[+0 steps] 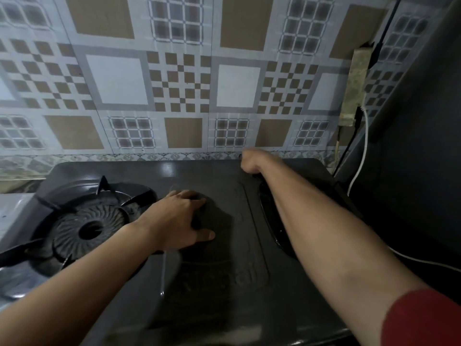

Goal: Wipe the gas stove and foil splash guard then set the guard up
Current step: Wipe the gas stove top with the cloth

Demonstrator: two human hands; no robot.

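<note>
Pressing dark grey metal gas stove, left hand splayed; right hand curled upper centre, hold unclear. We judge: rigid, slick, grip edges.

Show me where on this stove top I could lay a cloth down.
Bare: the front panel between the forearms, and the back strip from burner to right hand. Crowded: the burner, the centre under the left hand, the right side under the arm.
</note>
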